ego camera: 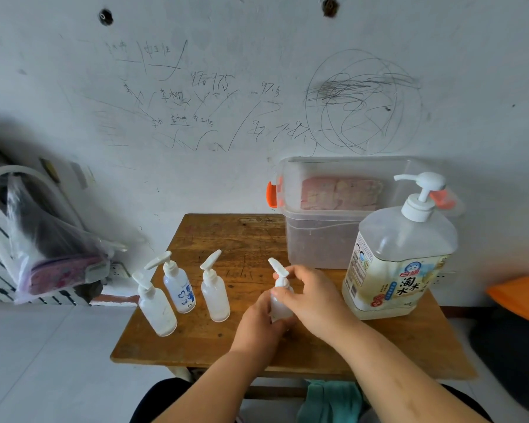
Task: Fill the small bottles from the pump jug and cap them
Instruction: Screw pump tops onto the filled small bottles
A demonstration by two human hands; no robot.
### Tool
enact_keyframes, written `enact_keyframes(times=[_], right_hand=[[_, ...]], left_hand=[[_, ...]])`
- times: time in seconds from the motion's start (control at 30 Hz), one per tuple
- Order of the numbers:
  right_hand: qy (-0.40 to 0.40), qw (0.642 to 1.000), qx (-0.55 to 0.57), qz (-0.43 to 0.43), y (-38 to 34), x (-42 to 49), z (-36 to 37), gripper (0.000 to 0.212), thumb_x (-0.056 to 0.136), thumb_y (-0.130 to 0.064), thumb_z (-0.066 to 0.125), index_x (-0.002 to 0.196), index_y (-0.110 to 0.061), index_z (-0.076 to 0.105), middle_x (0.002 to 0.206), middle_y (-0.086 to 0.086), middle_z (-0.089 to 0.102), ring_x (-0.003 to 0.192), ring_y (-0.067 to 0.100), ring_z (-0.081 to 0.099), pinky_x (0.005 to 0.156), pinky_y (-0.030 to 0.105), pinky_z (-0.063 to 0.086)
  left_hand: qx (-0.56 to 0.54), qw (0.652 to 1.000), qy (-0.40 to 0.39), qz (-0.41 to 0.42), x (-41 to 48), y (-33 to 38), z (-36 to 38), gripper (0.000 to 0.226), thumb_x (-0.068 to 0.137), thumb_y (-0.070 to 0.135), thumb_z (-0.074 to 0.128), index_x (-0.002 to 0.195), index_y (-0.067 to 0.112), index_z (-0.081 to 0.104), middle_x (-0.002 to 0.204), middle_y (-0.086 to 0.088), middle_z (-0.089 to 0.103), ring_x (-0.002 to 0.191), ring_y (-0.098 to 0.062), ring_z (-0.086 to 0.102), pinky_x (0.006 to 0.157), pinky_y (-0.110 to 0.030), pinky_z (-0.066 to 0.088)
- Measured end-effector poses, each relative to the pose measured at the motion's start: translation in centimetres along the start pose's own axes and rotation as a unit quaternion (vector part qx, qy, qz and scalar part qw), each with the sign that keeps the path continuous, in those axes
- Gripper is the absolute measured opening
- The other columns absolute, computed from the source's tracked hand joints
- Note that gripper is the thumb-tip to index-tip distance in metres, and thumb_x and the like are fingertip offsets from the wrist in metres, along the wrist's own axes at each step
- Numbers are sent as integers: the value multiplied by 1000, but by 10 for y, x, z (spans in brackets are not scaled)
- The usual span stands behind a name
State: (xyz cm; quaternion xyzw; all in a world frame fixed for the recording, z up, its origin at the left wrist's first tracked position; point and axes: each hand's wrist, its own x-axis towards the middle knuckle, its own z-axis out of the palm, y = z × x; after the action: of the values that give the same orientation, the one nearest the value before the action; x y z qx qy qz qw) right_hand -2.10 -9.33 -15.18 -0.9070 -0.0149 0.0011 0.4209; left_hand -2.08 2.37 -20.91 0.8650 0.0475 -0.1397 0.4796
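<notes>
A small translucent bottle (280, 303) with a white pump cap stands at the middle of the wooden table (226, 346). My left hand (261, 323) grips its body from the left. My right hand (310, 293) holds the pump cap at its neck. Three more small capped bottles stand to the left: one (158, 306) nearest the edge, one with blue print (180, 288), and one plain (216, 293). The big pump jug (400, 261), holding pale yellow liquid, stands at the right with its nozzle pointing left.
A clear plastic box (324, 236) with orange latches sits at the table's back, behind the jug. A plastic bag (52, 245) hangs over a radiator at the left. An orange thing (519, 297) lies off the table's right side. A teal cloth (330, 401) hangs below the front edge.
</notes>
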Motion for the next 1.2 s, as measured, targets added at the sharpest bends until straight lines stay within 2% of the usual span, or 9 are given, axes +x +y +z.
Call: enact_keyframes(times=[0.1, 0.23, 0.3, 0.4, 0.53, 0.63, 0.83, 1.03, 1.2], right_hand=[[27, 999, -17, 25, -1, 3, 3, 35, 78, -49, 70, 101, -30, 51, 112, -8, 56, 101, 9, 54, 70, 14, 44], [-28, 1000, 5, 1, 5, 4, -1, 41, 82, -46, 66, 117, -30, 52, 128, -12, 50, 120, 10, 48, 92, 22, 42], [-13, 1000, -8, -7, 9, 4, 1, 41, 84, -45, 65, 120, -29, 54, 130, -9, 51, 121, 11, 49, 92, 21, 43], [39, 997, -45, 38, 6, 4, 6, 63, 77, -51, 70, 131, -24, 49, 130, -5, 50, 121, 13, 47, 96, 26, 46], [-7, 1000, 10, 20, 7, 6, 1, 59, 78, -48, 70, 130, -29, 48, 133, -9, 48, 125, 13, 44, 101, 31, 44], [-26, 999, 23, -7, 9, 4, -1, 48, 85, -42, 65, 129, -33, 51, 134, -10, 49, 126, 10, 45, 100, 23, 40], [64, 996, -58, 10, 1, 0, 7, 48, 81, -49, 67, 122, -28, 53, 123, -8, 47, 112, 7, 46, 88, 15, 36], [-4, 999, -28, -28, 0, 2, -4, 39, 84, -39, 67, 121, -29, 55, 125, -11, 52, 117, 9, 46, 92, 19, 39], [27, 997, -70, -20, -4, -2, -1, 40, 87, -37, 65, 124, -26, 54, 126, -6, 48, 113, 8, 49, 88, 14, 34]], left_hand=[[7, 1000, -1, -15, 1, 1, 0, 54, 88, 24, 70, 136, 30, 47, 124, 11, 61, 107, -5, 53, 99, -29, 46], [6, 1000, 0, -10, 2, -2, 0, 56, 87, 25, 70, 137, 31, 46, 117, 16, 60, 107, -4, 54, 96, -27, 46], [-1, 1000, -3, 2, 2, -4, 0, 58, 87, 22, 70, 138, 35, 45, 112, 20, 58, 103, 0, 51, 95, -25, 44], [4, 1000, -5, -6, 2, -3, 0, 57, 87, 24, 71, 137, 33, 45, 119, 16, 60, 110, -4, 53, 99, -29, 45], [8, 1000, -10, -12, 3, -4, 0, 55, 87, 25, 71, 136, 32, 47, 115, 17, 60, 117, -9, 56, 101, -32, 45], [12, 1000, -11, 1, 4, -5, 0, 56, 87, 21, 69, 136, 36, 45, 115, 19, 59, 118, -9, 54, 103, -33, 44], [28, 999, -7, -13, 6, -7, -1, 54, 86, 24, 70, 136, 29, 49, 121, 10, 63, 115, -10, 58, 102, -31, 46], [34, 999, -1, -3, 5, -7, -1, 59, 86, 22, 71, 138, 33, 44, 123, 11, 61, 118, -10, 55, 103, -32, 44], [32, 999, 8, 4, 3, -7, 1, 59, 86, 23, 71, 138, 34, 45, 121, 13, 63, 115, -9, 57, 104, -33, 47]])
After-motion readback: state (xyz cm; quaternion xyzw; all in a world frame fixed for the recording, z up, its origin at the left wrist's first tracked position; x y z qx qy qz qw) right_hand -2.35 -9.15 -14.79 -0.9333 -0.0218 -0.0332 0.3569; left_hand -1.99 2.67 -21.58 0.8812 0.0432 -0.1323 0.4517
